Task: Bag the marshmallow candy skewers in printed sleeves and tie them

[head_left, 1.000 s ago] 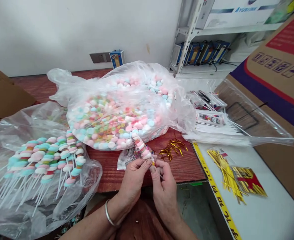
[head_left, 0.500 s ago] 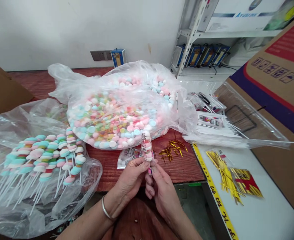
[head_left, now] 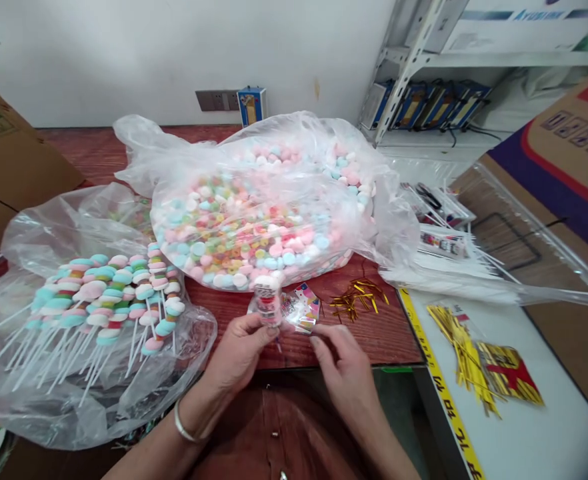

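Observation:
My left hand [head_left: 241,353] is closed around the lower end of a marshmallow skewer in a clear printed bag [head_left: 267,303], held upright over the table's front edge. My right hand [head_left: 344,363] is to its right. Its thumb and forefinger are close together at the lower edge of shiny, colourfully printed plastic [head_left: 301,307]. Whether this plastic belongs to the held bag or is a separate one, I cannot tell. Gold twist ties [head_left: 359,298] lie loose just beyond my right hand.
Unwrapped marshmallow skewers [head_left: 109,293] lie on clear plastic at left. A large clear bag of marshmallows and gummy rings [head_left: 254,227] fills the middle. To the right are white sticks [head_left: 449,267], a bundle of yellow-gold ties [head_left: 467,360] and cardboard boxes [head_left: 549,160].
My left hand has moved left with the wrapped skewer. My right hand has come away from it to the right, and printed plastic now shows between them. The view has shifted slightly.

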Tool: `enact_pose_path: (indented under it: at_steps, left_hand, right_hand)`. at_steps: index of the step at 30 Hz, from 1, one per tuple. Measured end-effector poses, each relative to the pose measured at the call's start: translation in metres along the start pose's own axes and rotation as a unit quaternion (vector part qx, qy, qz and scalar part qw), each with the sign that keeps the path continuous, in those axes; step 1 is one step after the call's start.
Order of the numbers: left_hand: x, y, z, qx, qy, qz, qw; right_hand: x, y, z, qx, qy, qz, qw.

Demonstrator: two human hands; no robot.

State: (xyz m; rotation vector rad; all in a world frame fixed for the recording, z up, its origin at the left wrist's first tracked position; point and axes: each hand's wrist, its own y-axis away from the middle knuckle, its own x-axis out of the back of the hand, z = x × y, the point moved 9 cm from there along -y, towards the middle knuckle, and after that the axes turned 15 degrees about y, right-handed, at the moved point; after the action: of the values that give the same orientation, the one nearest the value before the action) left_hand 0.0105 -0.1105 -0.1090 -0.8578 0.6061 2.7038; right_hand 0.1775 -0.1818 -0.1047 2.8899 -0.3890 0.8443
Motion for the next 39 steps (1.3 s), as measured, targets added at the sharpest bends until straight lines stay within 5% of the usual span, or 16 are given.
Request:
enact_pose_path:
  at_steps: [3, 9, 14, 18, 24, 27, 30, 39]
  left_hand:
    - [0.024, 0.002, 0.022, -0.055, -0.089, 0.033, 0.994]
    - [0.045, 0.009, 0.020, -0.070, -0.222, 0.038, 0.972]
    - [0.027, 0.010, 0.025, -0.086, -0.357, -0.018, 0.930]
    - [0.005, 0.013, 0.035, -0.122, -0.455, -0.064, 0.880]
    - [-0.037, 0.016, 0.026, -0.231, -0.628, -0.130, 0.732]
    - [-0.057, 0.017, 0.020, -0.283, -0.663, -0.142, 0.678]
    - [-0.070, 0.019, 0.019, -0.320, -0.672, -0.139, 0.653]
    - [-0.078, 0.025, 0.013, -0.379, -0.642, -0.154, 0.649]
  right_hand:
    - [0.032, -0.003, 0.017, 0.008, 0.223, 0.101, 0.970]
    - [0.012, -0.020, 0.017, 0.010, 0.436, 0.101, 0.894]
    - [-0.002, -0.038, 0.011, -0.020, 0.507, 0.114, 0.854]
    - [0.013, -0.037, 0.008, -0.023, 0.535, 0.133, 0.834]
    - [0.046, -0.011, -0.045, 0.095, 0.556, 0.262, 0.783]
    - [0.047, -0.001, -0.067, 0.129, 0.532, 0.274, 0.790]
    - [0.040, 0.005, -0.081, 0.146, 0.512, 0.273, 0.801]
    - [0.015, 0.013, -0.088, 0.186, 0.469, 0.243, 0.829]
